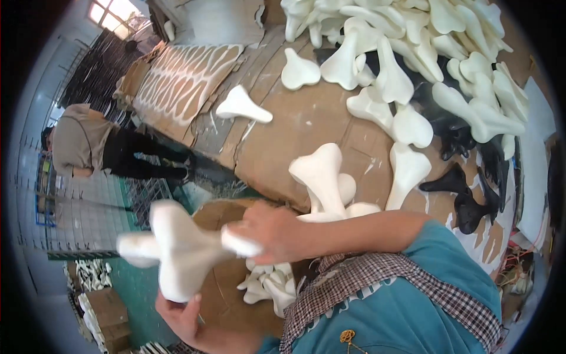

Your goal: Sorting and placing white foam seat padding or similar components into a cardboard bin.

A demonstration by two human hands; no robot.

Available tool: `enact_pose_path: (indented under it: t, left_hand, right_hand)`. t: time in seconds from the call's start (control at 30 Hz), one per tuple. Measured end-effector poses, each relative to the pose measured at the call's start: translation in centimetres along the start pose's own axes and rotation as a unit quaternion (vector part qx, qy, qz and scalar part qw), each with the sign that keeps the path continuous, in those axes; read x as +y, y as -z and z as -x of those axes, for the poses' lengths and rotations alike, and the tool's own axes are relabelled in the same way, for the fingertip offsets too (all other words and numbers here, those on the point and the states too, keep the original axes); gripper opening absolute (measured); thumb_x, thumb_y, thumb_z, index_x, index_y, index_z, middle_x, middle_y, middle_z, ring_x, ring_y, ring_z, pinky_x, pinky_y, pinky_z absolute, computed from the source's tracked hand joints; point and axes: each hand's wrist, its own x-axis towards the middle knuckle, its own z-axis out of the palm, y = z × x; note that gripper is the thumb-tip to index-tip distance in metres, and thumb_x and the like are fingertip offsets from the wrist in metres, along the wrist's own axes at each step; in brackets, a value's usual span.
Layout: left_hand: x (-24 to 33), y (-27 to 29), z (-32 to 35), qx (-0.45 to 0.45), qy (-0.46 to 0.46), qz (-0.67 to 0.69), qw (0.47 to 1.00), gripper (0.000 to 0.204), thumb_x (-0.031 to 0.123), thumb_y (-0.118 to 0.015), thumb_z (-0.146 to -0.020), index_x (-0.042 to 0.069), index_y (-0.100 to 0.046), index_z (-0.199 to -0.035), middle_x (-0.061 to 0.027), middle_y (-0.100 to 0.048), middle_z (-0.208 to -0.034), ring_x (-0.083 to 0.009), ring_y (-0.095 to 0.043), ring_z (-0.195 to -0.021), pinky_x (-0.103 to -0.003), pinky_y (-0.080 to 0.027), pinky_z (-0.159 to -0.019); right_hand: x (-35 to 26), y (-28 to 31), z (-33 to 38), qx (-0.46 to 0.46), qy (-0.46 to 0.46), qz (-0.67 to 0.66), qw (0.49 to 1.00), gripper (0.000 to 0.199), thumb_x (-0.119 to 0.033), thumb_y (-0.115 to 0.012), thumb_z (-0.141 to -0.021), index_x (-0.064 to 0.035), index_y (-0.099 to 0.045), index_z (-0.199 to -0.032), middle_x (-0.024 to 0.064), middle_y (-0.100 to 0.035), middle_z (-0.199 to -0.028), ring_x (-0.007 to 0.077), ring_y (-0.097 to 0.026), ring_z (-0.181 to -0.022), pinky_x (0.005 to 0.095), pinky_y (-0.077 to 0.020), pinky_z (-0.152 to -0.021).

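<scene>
Low at the left, my left hand (181, 320) is closed on the lower end of a white bike-saddle-shaped pad (184, 259), thumb and fingers gripping its edge. My right hand (274, 233) is closed on a narrow white end (240, 242) at the pad's right side. Motion blurs the pad, and I cannot tell whether this end belongs to it or to a second pad. Another white lobe (138, 249) sticks out to the left. Beyond my right forearm, white saddle-shaped pads (321, 171) stand close together on the brown cardboard-covered table (277, 150).
A large heap of white pads (407, 35) covers the table's far right. Black saddle-shaped pieces (471, 206) lie at the right. Below my hands, a cardboard box (227, 289) holds more white pads (271, 286). Another person (85, 138) stands at the left by racks.
</scene>
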Motion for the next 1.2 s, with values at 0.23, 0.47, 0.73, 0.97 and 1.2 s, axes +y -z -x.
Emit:
enact_pose_path:
  t: [0.23,0.47,0.73,0.97,1.2]
  left_hand:
    - [-17.0,1.2,11.0,0.023,0.381,-0.171,0.909,0.087,0.022,-0.074,-0.066,0.001,-0.025,-0.135,-0.0234,-0.037,-0.13,-0.0282,-0.044,-0.113,-0.037,-0.039,-0.092]
    - [-20.7,-16.3,-2.6,-0.097,0.195,-0.05,0.975,0.067,0.016,-0.073,-0.067,0.003,-0.042,-0.125,-0.0136,-0.051,-0.117,-0.0232,-0.051,-0.1,-0.033,-0.045,-0.08]
    - [-22.3,-31.8,-5.2,-0.31,0.114,-0.08,0.94,0.083,0.021,-0.078,-0.06,-0.003,-0.03,-0.123,-0.0225,-0.041,-0.122,-0.0298,-0.042,-0.113,-0.037,-0.035,-0.094]
    - [-19.3,-31.4,-5.5,-0.272,0.425,0.222,0.834,0.069,0.0,-0.067,-0.067,-0.003,-0.03,-0.125,-0.0174,-0.05,-0.113,-0.0242,-0.054,-0.1,-0.036,-0.046,-0.083]
    - [-17.3,-35.8,-11.2,-0.209,0.401,0.576,0.681,0.049,0.012,-0.055,-0.076,-0.003,-0.041,-0.121,-0.017,-0.056,-0.11,-0.0298,-0.058,-0.095,-0.042,-0.047,-0.084]
  right_hand:
    - [8.4,-8.7,11.7,-0.531,-0.013,0.111,0.84,0.043,-0.035,-0.066,-0.068,-0.009,-0.058,-0.101,0.0093,-0.056,-0.095,0.0263,-0.048,-0.098,0.0409,-0.0363,-0.082]
    - [9.6,0.2,16.4,-0.347,-0.098,0.067,0.93,0.045,-0.033,-0.067,-0.066,-0.0082,-0.057,-0.103,0.0113,-0.055,-0.107,0.03,-0.045,-0.11,0.0445,-0.0317,-0.094]
    - [10.1,10.7,22.3,-0.328,-0.29,0.075,0.896,0.064,-0.038,-0.071,-0.059,-0.0078,-0.054,-0.112,0.0154,-0.058,-0.105,0.0337,-0.052,-0.1,0.0413,-0.036,-0.091]
    - [10.3,22.9,29.5,0.179,-0.413,-0.326,0.831,0.07,-0.035,-0.072,-0.062,-0.0025,-0.047,-0.119,0.0062,-0.058,-0.107,0.0169,-0.055,-0.098,0.0321,-0.0442,-0.086]
    - [16.2,30.4,32.4,0.525,-0.368,-0.309,0.702,0.046,-0.037,-0.046,-0.086,-0.0004,-0.052,-0.114,0.0091,-0.06,-0.102,0.0166,-0.058,-0.092,0.0282,-0.0477,-0.078]
